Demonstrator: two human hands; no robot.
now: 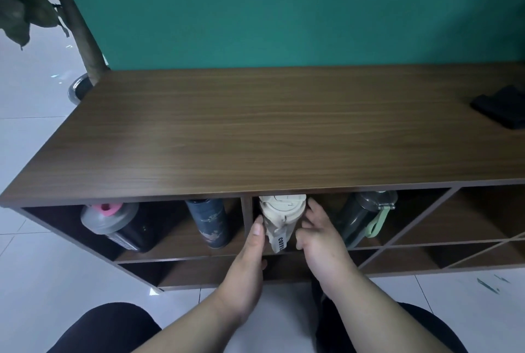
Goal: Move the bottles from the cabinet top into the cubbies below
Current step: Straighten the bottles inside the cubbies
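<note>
A cream bottle (279, 215) with a strap marked COFFEE stands in the upper cubby just right of the middle divider. My left hand (250, 256) grips its left side, thumb up against the body. My right hand (318, 233) curls around its right side, fingers touching it. To its right in the same cubby stands a dark green bottle (360, 216) with a light green loop. The left cubby holds a dark blue bottle (211, 222) and a black shaker (113, 224) with a grey lid and pink cap. No bottle stands on the wooden cabinet top (255, 131).
A black folded cloth (502, 107) lies at the top's right end. A potted plant trunk (82, 34) rises at the back left. Diagonal dividers (412, 233) cross the right cubbies. A lower shelf row (199, 271) sits beneath. My dark-clothed knees (108, 330) are near the white tiled floor.
</note>
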